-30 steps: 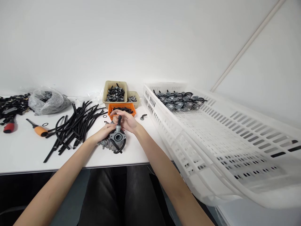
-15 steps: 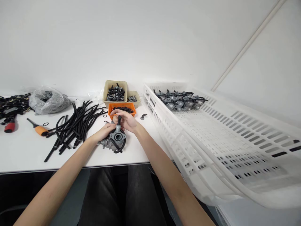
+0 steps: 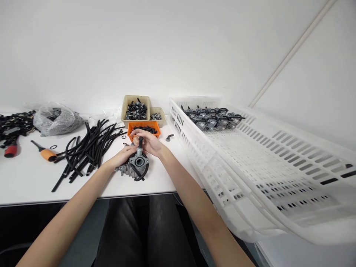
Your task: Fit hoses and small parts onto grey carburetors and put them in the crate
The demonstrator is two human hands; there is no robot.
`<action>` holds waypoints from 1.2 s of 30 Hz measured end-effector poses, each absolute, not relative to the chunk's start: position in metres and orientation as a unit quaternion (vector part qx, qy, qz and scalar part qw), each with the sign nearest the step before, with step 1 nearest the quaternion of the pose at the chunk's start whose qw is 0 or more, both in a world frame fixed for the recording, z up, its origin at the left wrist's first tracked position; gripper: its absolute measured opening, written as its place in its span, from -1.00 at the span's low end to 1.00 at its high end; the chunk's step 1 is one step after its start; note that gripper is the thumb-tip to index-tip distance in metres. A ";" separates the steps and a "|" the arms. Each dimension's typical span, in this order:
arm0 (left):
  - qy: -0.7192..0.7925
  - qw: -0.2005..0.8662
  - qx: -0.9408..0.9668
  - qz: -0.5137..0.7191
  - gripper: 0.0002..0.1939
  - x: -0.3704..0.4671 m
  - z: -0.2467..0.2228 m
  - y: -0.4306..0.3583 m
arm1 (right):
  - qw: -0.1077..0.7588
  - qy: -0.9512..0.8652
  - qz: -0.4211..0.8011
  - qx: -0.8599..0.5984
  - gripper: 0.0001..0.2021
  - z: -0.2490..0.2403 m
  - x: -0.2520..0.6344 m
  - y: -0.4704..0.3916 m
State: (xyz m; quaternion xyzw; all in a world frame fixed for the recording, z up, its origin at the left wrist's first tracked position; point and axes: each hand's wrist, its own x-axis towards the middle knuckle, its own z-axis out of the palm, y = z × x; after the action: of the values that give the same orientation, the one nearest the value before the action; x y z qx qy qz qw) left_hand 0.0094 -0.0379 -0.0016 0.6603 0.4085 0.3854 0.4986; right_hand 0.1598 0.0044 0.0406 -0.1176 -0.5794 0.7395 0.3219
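A silver carburetor [image 3: 132, 170] stands on the white table with its round bore facing me and a black hose looped below it. My left hand [image 3: 124, 155] is closed around its left and back side; the fingertips are partly hidden. My right hand [image 3: 151, 142] pinches at the black rubber cap [image 3: 141, 141] on top of the carburetor, index finger arched above it. Just behind the hands sits an orange basket [image 3: 159, 130] of small black parts. A small elbow-shaped part [image 3: 168, 138] lies to the right of my right hand.
On the left lie loose black hoses [image 3: 91, 148], an orange-handled tool [image 3: 48, 154], a red-handled tool [image 3: 11, 151] and a plastic bag [image 3: 57, 122]. Beige bins [image 3: 124, 118] of parts stand at the back. A white crate [image 3: 200, 163] with several carburetors [image 3: 217, 120] fills the right.
The view has shifted very slightly. Both hands stay on the carburetor in nearly the same pose.
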 end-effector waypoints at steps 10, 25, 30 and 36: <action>0.424 0.481 0.662 0.387 -0.57 0.009 -0.004 -0.036 | 0.317 -0.589 0.732 -0.128 -0.78 0.041 0.160 0.004; 0.413 0.489 0.665 0.385 -0.59 0.010 -0.002 -0.037 | 0.320 -0.587 0.730 -0.141 -0.79 0.041 0.160 0.004; 0.432 0.473 0.665 0.385 -0.59 0.008 -0.006 -0.034 | 0.320 -0.581 0.737 -0.130 -0.84 0.039 0.160 0.006; 0.409 0.493 0.661 0.391 -0.59 0.010 -0.003 -0.036 | 0.318 -0.590 0.726 -0.154 -0.77 0.043 0.160 0.003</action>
State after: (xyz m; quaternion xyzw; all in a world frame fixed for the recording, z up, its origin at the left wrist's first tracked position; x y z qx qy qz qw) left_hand 0.0100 -0.0365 -0.0029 0.6613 0.4088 0.3908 0.4927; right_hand 0.1598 0.0025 0.0427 -0.1537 -0.5899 0.7261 0.3181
